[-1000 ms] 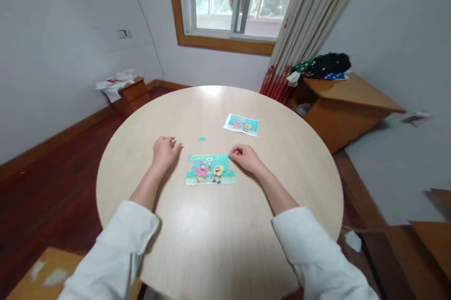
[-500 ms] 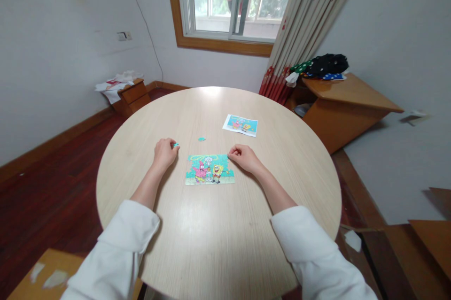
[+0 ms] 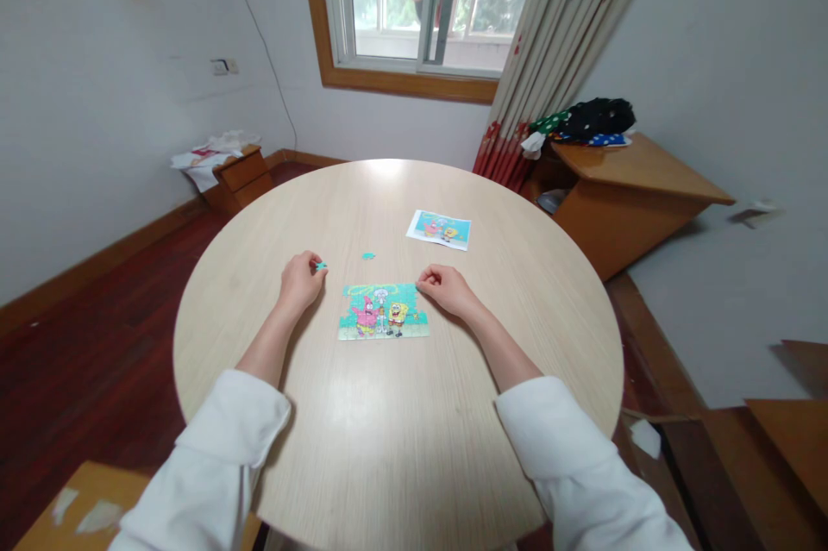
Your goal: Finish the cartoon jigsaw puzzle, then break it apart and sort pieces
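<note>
My left hand [image 3: 301, 281] is closed in a pinch on a small teal puzzle piece [image 3: 321, 266], held left of the partly assembled jigsaw puzzle [image 3: 383, 313]. The puzzle shows a pink starfish, a squid and a yellow sponge figure, and its left and right edges are ragged. At its upper right corner are the curled, closed fingertips of my right hand [image 3: 448, 287]. Whether they pinch a piece or only touch the corner, I cannot make out. Another loose teal puzzle piece [image 3: 368, 256] lies just beyond the puzzle.
A printed picture sheet [image 3: 440, 229] of the same scene lies farther back on the round wooden table [image 3: 388, 447]. Beyond the table's right edge is a tilted wooden cabinet [image 3: 640, 189] with clothes [image 3: 595, 118] on top. A curtain [image 3: 549, 42] hangs beside the window.
The teal piece in my left hand shows a little more between the fingers. My right hand stays at the puzzle's corner. The whole view has shifted slightly.
</note>
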{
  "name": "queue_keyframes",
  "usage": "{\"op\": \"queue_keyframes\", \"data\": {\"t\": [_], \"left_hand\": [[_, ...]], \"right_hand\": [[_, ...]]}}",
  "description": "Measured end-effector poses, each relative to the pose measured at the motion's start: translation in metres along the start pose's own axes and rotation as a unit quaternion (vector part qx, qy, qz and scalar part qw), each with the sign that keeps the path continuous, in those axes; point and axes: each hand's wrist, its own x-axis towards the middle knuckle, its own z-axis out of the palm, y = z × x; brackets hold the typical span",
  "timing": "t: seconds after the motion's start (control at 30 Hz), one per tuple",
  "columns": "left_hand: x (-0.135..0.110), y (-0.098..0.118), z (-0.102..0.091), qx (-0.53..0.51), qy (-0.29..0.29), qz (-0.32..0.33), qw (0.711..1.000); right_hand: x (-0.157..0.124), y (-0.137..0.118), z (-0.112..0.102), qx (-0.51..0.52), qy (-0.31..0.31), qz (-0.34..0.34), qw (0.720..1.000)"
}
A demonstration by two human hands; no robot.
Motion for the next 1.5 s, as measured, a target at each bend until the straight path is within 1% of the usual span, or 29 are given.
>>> {"op": "queue_keyframes", "data": {"t": [0.53, 0.7, 0.93, 1.03, 1.13, 1.2, 1.27, 1.33, 1.4, 1.43, 1.5], "left_hand": [[-0.001, 0.001, -0.004, 0.005, -0.022, -0.007, 1.000], [-0.001, 0.001, -0.005, 0.009, -0.017, -0.015, 1.000], [-0.004, 0.002, -0.006, -0.011, -0.018, -0.023, 1.000], [-0.005, 0.006, -0.008, -0.039, -0.001, -0.025, 0.999], [-0.005, 0.011, -0.013, -0.107, 0.064, -0.028, 0.992], [-0.003, 0.014, -0.017, -0.188, 0.116, -0.042, 0.975], [0.000, 0.015, -0.020, -0.296, 0.139, -0.085, 0.941], [0.002, 0.015, -0.021, -0.407, 0.137, -0.140, 0.892], [0.003, 0.013, -0.022, -0.487, 0.125, -0.175, 0.846], [0.004, 0.011, -0.022, -0.514, 0.117, -0.186, 0.829], [0.005, 0.007, -0.022, -0.546, 0.097, -0.208, 0.806]], "right_hand": [[0.002, 0.002, 0.000, 0.008, 0.008, 0.001, 1.000], [0.002, 0.002, -0.001, 0.014, 0.008, -0.002, 1.000], [0.003, 0.002, -0.001, 0.018, 0.011, -0.001, 1.000], [0.003, 0.002, -0.001, 0.020, 0.009, -0.003, 1.000], [0.003, 0.002, 0.000, 0.026, 0.009, -0.001, 1.000], [0.003, 0.003, 0.000, 0.030, 0.014, -0.001, 0.999], [0.003, 0.003, -0.001, 0.037, 0.024, -0.001, 0.999], [0.004, 0.003, -0.001, 0.041, 0.041, -0.002, 0.998], [0.007, 0.002, 0.000, 0.038, 0.061, -0.003, 0.997], [0.009, 0.001, 0.001, 0.034, 0.069, -0.005, 0.997], [0.015, -0.004, 0.004, 0.017, 0.075, -0.015, 0.997]]}}
